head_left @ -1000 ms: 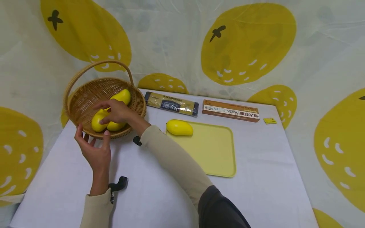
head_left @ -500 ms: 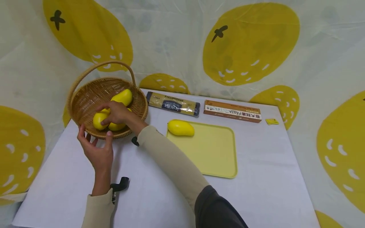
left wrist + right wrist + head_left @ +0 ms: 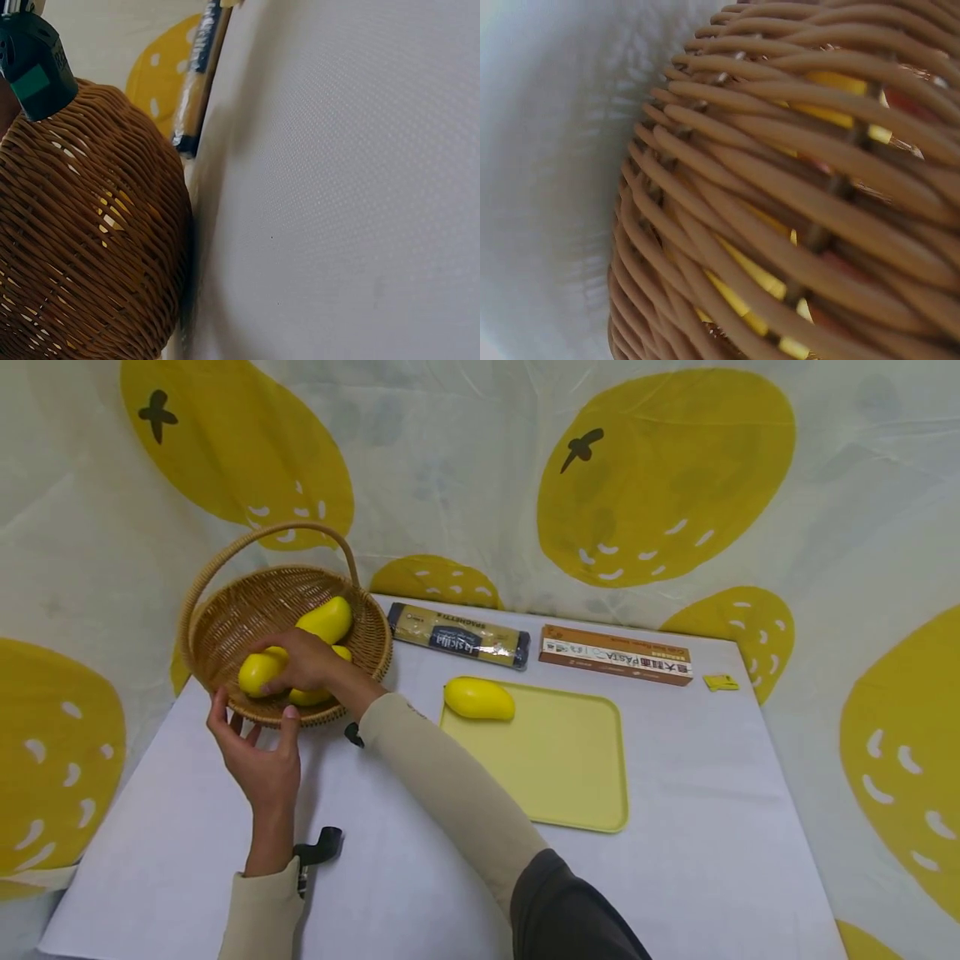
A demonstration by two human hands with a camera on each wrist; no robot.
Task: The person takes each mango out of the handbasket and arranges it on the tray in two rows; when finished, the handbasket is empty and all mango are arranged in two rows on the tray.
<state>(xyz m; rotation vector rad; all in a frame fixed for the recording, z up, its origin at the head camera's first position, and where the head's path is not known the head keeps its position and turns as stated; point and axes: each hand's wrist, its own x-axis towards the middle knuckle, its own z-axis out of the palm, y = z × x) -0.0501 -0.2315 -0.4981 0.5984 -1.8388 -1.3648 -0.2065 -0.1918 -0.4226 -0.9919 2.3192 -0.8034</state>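
Note:
In the head view, a brown wicker basket (image 3: 217,610) with a tall handle tilts toward me at the table's left. My left hand (image 3: 262,768) holds its near side, thumb and fingers spread along the rim. Inside, my right hand (image 3: 303,662) grips a yellow mango (image 3: 258,675) near the front left. Two other mangoes lie in there: one behind the hand (image 3: 327,620), another partly hidden beneath it. The left wrist view shows the basket's outer weave (image 3: 97,225). Yellow fruit (image 3: 750,277) shows through the weave in the right wrist view; neither hand's grip is visible there.
A yellow tray (image 3: 570,760) lies right of the basket, with one mango (image 3: 480,698) at its far left corner. Behind it are a spaghetti packet (image 3: 459,637), a pasta box (image 3: 615,655) and a small yellow packet (image 3: 721,682). A patterned cloth hangs behind the table.
My right hand has shifted the gripped mango slightly left and up within the basket. My left hand keeps its place on the rim. The whole head view has drifted a little.

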